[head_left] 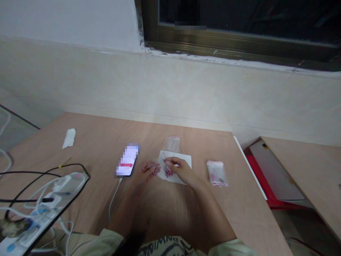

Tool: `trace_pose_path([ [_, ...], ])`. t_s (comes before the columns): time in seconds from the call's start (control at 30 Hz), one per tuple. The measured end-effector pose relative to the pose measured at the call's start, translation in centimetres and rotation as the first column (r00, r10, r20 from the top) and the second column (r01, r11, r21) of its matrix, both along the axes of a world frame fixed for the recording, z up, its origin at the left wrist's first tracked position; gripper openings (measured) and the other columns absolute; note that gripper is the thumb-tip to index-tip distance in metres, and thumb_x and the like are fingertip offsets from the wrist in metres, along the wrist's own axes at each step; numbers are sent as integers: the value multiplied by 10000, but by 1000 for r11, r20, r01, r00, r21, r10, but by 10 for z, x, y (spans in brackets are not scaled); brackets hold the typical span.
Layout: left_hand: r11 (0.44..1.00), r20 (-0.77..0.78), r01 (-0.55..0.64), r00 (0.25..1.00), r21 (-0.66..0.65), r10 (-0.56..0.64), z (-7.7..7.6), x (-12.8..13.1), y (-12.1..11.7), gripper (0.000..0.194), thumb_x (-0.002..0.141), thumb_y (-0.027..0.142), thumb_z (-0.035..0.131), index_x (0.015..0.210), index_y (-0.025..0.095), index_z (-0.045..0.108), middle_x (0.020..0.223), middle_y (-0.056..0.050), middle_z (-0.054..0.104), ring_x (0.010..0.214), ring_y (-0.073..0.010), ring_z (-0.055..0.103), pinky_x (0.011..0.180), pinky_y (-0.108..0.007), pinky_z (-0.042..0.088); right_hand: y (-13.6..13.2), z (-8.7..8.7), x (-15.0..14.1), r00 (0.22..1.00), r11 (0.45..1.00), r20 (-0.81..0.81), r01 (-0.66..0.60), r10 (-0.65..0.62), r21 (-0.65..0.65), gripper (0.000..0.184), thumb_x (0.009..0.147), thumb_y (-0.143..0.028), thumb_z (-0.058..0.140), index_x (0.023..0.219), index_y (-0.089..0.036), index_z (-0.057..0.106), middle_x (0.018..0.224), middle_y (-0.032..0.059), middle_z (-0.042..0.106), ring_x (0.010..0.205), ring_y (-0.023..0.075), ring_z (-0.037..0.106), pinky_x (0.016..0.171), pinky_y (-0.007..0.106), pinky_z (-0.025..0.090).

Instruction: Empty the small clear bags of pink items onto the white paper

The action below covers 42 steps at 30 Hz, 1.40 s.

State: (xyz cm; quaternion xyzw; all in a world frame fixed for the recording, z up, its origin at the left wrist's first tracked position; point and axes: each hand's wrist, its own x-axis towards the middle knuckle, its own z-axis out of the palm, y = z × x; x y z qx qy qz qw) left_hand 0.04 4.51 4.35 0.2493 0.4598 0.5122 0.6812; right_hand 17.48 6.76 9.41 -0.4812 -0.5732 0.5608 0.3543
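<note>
My left hand [147, 170] is closed at the left edge of a white sheet [188, 160]. In its fingers is a small clear plastic bag [157, 167] with pink bits showing at its lower end; the fingers partly cover it. Above the sheet, my right hand [178, 166] pinches a thin pink stick [164, 155] between thumb and forefinger. A small heap of pink beads [168, 173] lies on the sheet, just under the right fingers. Behind the sheet rests a flat clear zip bag [172, 143].
Right of the sheet lies another zip bag [217, 173] with pink pieces. A phone [128, 160] on a white charging cable [113, 199] is to the left. A power strip [61, 188] with tangled cords fills the lower left; a scrap of white paper [69, 138] lies beyond it.
</note>
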Motion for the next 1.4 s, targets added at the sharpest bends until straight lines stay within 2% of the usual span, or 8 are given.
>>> trace_pose_path([
  [0.2, 998, 15, 53, 998, 16, -53, 13, -1, 1, 237, 642, 262, 706, 820, 131, 622, 855, -63, 685, 862, -202, 623, 796, -325, 481, 7, 2, 1, 989, 981, -14, 146, -146, 128, 198, 701, -330, 565, 797, -177, 645, 754, 30, 636, 671, 131, 538, 616, 263, 428],
  [0.3, 999, -2, 38, 999, 7, -38, 15, -1, 0, 251, 609, 266, 730, 793, 139, 617, 808, -45, 687, 813, -178, 633, 796, -316, 478, 8, -4, 0, 968, 971, -90, 238, -234, 32, 275, 647, -352, 610, 861, -179, 601, 694, 15, 616, 584, 121, 523, 533, 248, 423],
  [0.4, 1000, -7, 9, 1000, 25, -9, 13, -1, -5, 258, 608, 273, 728, 800, 150, 608, 836, -45, 688, 819, -173, 632, 804, -312, 469, 5, -10, -1, 941, 951, -138, 305, -310, -60, 267, 598, -393, 641, 731, -174, 565, 635, 10, 601, 540, 116, 516, 512, 249, 422],
  [0.7, 992, -220, 125, 969, 28, -116, 36, -7, -16, 248, 649, 337, 673, 849, 194, 641, 803, -14, 688, 702, -169, 613, 651, -260, 456, -12, 6, 3, 947, 960, -157, 270, -279, -77, 164, 578, -319, 648, 577, -171, 578, 559, -5, 587, 540, 115, 502, 549, 248, 375],
  [0.83, 971, -324, 130, 944, 201, -60, 50, -5, -3, 225, 622, 348, 685, 783, 192, 668, 812, -14, 675, 770, -167, 590, 713, -241, 435, -15, 10, 4, 960, 972, -156, 221, -232, -80, 163, 575, -313, 649, 567, -170, 570, 547, -12, 574, 523, 105, 481, 528, 240, 356],
  [0.97, 947, -443, 212, 893, 243, -86, 62, -1, 7, 177, 643, 344, 657, 734, 193, 676, 700, -1, 657, 664, -153, 566, 638, -224, 427, -17, 6, 3, 956, 973, -182, 221, -229, -64, 208, 607, -360, 637, 601, -170, 551, 537, -24, 542, 494, 93, 459, 506, 234, 352],
  [1.3, 917, -615, 322, 780, 236, -116, 50, 2, 13, 173, 671, 344, 611, 701, 178, 648, 679, -10, 655, 663, -165, 587, 609, -238, 443, -17, -14, -6, 918, 926, -129, 378, -376, -7, 197, 580, -359, 619, 594, -181, 534, 539, -28, 522, 466, 90, 438, 457, 221, 355],
  [1.4, 919, -652, 316, 753, 238, -90, 48, 2, 16, 220, 687, 368, 583, 751, 162, 624, 723, -12, 648, 700, -167, 593, 641, -254, 457, -16, -13, -9, 935, 943, -140, 331, -326, 14, 199, 619, -372, 603, 653, -180, 560, 608, -12, 563, 485, 94, 469, 465, 223, 373],
])
